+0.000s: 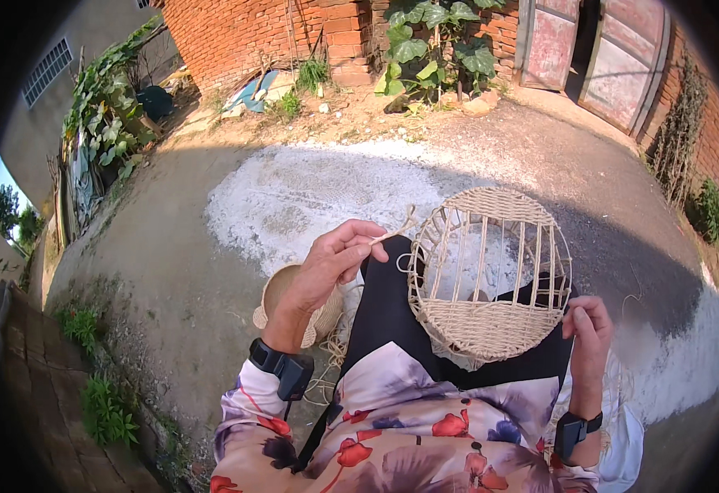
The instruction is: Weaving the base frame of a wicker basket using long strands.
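A partly woven round basket of beige cord rests on my lap. Its near and far ends are densely woven, while bare ribs and parallel strands cross the middle. My left hand is closed in a pinch on a twisted length of cord, held just left of the basket's rim. A small pale loop sticks out from the rim beneath that cord. At the basket's lower right edge, my right hand has its thumb and fingertips closed on the rim. Some of its fingertips are hidden.
Left of my legs stand round woven pieces with loose cord below them. White powdery material covers the ground ahead. Farther off are a brick wall, leafy plants and a faded red metal door. White sheeting lies by my right forearm.
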Action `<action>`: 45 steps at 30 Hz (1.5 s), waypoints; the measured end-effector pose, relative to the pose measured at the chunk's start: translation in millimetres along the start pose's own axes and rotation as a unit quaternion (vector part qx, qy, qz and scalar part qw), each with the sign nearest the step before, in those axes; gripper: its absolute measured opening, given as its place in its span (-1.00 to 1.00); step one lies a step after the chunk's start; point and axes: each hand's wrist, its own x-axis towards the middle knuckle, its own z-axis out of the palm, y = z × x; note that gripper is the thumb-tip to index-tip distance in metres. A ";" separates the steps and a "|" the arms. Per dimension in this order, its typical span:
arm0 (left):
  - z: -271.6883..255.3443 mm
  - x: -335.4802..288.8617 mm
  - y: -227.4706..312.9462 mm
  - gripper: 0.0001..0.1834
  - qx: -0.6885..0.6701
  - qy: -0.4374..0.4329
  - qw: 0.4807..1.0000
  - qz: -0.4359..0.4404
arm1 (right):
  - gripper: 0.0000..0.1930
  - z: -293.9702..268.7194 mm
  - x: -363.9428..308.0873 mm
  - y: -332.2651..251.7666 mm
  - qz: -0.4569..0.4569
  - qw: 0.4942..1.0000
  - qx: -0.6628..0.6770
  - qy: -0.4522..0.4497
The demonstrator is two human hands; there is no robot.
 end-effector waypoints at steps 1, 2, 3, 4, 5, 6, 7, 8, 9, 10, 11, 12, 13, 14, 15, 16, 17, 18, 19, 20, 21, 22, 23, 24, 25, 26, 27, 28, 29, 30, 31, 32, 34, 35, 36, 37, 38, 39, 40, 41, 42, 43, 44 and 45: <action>22.9 2.3 8.5 -0.66 0.022 -0.046 0.999 -0.009 | -0.81 21.6 -2.0 -11.3 -0.029 0.998 -0.037 -0.052; 46.8 0.6 19.8 -0.67 0.073 -0.076 0.994 -0.030 | -0.64 39.6 1.1 -16.8 -0.131 0.976 -0.139 -0.103; 63.3 -0.6 21.2 -0.67 0.076 -0.121 0.989 -0.027 | -0.52 65.0 0.3 -34.7 -0.161 0.963 -0.173 -0.131; 80.1 2.4 25.1 -0.66 0.078 -0.163 0.983 -0.033 | -0.46 80.6 1.2 -38.4 -0.179 0.960 -0.150 -0.154; 92.1 1.6 27.9 -0.65 0.080 -0.201 0.975 -0.044 | -0.50 92.7 4.4 -39.2 -0.162 0.960 -0.128 -0.188; 95.7 2.5 28.8 -0.65 0.060 -0.219 0.973 -0.041 | -0.54 103.5 7.4 -38.6 -0.145 0.959 -0.105 -0.222; 96.8 7.6 29.1 -0.65 0.040 -0.236 0.970 -0.038 | -0.58 106.7 7.3 -34.0 -0.127 0.955 -0.081 -0.256; 97.6 13.4 27.8 -0.65 0.022 -0.252 0.967 -0.031 | -0.65 102.1 8.6 -22.5 -0.103 0.950 -0.104 -0.275; 94.3 19.3 27.7 -0.66 0.063 -0.256 0.964 -0.024 | -0.72 95.6 16.5 -12.0 -0.087 0.943 -0.128 -0.294; 86.0 25.3 25.7 -0.68 0.103 -0.260 0.960 -0.016 | -0.78 86.3 23.3 -8.2 -0.070 0.936 -0.153 -0.310; 74.4 30.2 24.1 -0.68 0.144 -0.259 0.955 -0.014 | -0.83 77.4 28.1 -10.9 -0.105 0.943 -0.191 -0.253; 59.2 33.5 25.1 -0.63 0.209 -0.236 0.948 -0.051 | -0.87 68.4 28.7 -13.4 -0.136 0.945 -0.226 -0.192; 46.5 34.4 25.2 -0.64 0.220 -0.212 0.950 -0.070 | -0.89 59.5 30.5 -15.7 -0.165 0.943 -0.259 -0.129; 34.5 35.9 26.1 -0.65 0.236 -0.190 0.948 -0.095 | -0.90 50.2 33.1 -13.6 -0.201 0.933 -0.280 -0.103; 25.7 37.5 28.9 -0.66 0.249 -0.172 0.946 -0.118 | -0.90 39.2 36.0 -12.6 -0.234 0.921 -0.304 -0.073; 17.5 36.1 33.1 -0.66 0.257 -0.157 0.945 -0.123 | -0.90 33.7 38.3 -11.4 -0.265 0.906 -0.328 -0.043; 12.9 34.3 33.4 -0.66 0.262 -0.146 0.945 -0.127 | -0.90 29.5 39.3 -9.5 -0.277 0.898 -0.341 -0.025; 12.5 33.8 29.8 -0.66 0.260 -0.136 0.947 -0.128 | -0.90 22.7 40.9 -8.5 -0.289 0.886 -0.362 -0.010; 14.4 33.5 27.6 -0.66 0.258 -0.130 0.949 -0.123 | -0.89 16.4 41.4 -6.2 -0.300 0.874 -0.382 0.004; 16.5 33.6 29.1 -0.66 0.258 -0.122 0.952 -0.115 | -0.87 12.0 43.9 -4.1 -0.290 0.869 -0.402 0.003; 19.1 33.7 29.0 -0.66 0.258 -0.113 0.954 -0.107 | -0.86 8.5 47.6 -1.1 -0.291 0.867 -0.405 0.009; 21.7 34.1 25.5 -0.67 0.256 -0.110 0.955 -0.100 | -0.86 5.6 52.2 2.2 -0.292 0.865 -0.408 0.015; 25.3 35.0 24.4 -0.67 0.250 -0.103 0.958 -0.098 | -0.85 4.5 58.5 4.6 -0.295 0.863 -0.410 0.020; 29.6 36.4 23.5 -0.68 0.245 -0.095 0.960 -0.096 | -0.85 2.8 64.7 5.9 -0.263 0.872 -0.412 -0.002; 34.4 38.3 22.6 -0.68 0.240 -0.087 0.962 -0.095 | -0.86 2.9 73.9 7.2 -0.293 0.860 -0.418 -0.007; 37.9 37.2 21.5 -0.69 0.236 -0.070 0.964 -0.101 | -0.86 9.0 86.7 9.9 -0.324 0.848 -0.420 -0.017; 40.8 38.6 19.1 -0.69 0.225 -0.054 0.967 -0.105 | -0.87 14.1 98.3 11.1 -0.355 0.834 -0.422 -0.022; 42.1 40.6 14.0 -0.69 0.214 -0.039 0.970 -0.110 | -0.90 20.5 108.7 11.4 -0.324 0.846 -0.421 -0.056; 46.3 45.9 10.6 -0.70 0.203 -0.029 0.972 -0.112 | -0.90 24.3 122.0 15.9 -0.332 0.842 -0.422 -0.058; 50.7 51.4 7.2 -0.71 0.179 -0.025 0.977 -0.115 | -0.90 28.5 138.4 25.6 -0.340 0.837 -0.423 -0.060; 54.6 58.5 1.8 -0.72 0.164 -0.027 0.980 -0.108 | -0.90 31.2 152.1 31.3 -0.349 0.831 -0.428 -0.061; 56.3 62.4 -2.7 -0.72 0.151 -0.024 0.983 -0.103 | -0.89 38.0 162.5 33.4 -0.326 0.841 -0.425 -0.080; 57.4 67.3 -9.4 -0.73 0.138 -0.010 0.986 -0.092 | -0.86 52.3 180.4 33.0 -0.284 0.859 -0.409 -0.121; 59.9 67.7 -11.7 -0.73 0.154 0.000 0.984 -0.089 | -0.86 52.0 185.7 35.6 -0.283 0.854 -0.421 -0.117; 61.8 68.6 -13.1 -0.73 0.171 0.009 0.981 -0.087 | -0.85 50.4 190.6 38.1 -0.282 0.849 -0.433 -0.114; 62.4 71.1 -13.0 -0.73 0.188 0.018 0.978 -0.084 | -0.85 47.1 195.1 40.3 -0.280 0.844 -0.445 -0.110; 57.2 71.9 -15.9 -0.75 0.209 0.042 0.973 -0.086 | -0.85 42.4 196.4 39.9 -0.266 0.840 -0.466 -0.080; 47.4 72.8 -23.7 -0.75 0.244 0.069 0.966 -0.055 | -0.84 32.8 195.0 35.3 -0.252 0.835 -0.487 -0.050; 34.3 74.8 -35.2 -0.75 0.279 0.096 0.955 -0.023 | -0.84 22.5 192.8 33.2 -0.238 0.828 -0.507 -0.020; 29.9 79.3 -39.9 -0.76 0.311 0.116 0.943 0.012 | -0.83 5.4 194.6 42.4 -0.234 0.808 -0.540 0.038; 35.5 82.1 -37.2 -0.75 0.299 0.125 0.946 0.004 | -0.82 -18.2 194.9 54.2 -0.226 0.781 -0.574 0.097; 39.8 81.4 -33.5 -0.75 0.302 0.115 0.946 0.009 | -0.81 -39.3 191.2 57.2 -0.210 0.767 -0.595 0.117; 47.2 82.5 -31.5 -0.75 0.302 0.100 0.948 0.013 | -0.80 -63.5 183.4 57.7 -0.191 0.748 -0.620 0.138; 53.7 79.9 -29.7 -0.75 0.303 0.089 0.949 0.013 | -0.79 -82.4 173.7 55.2 -0.149 0.752 -0.628 0.130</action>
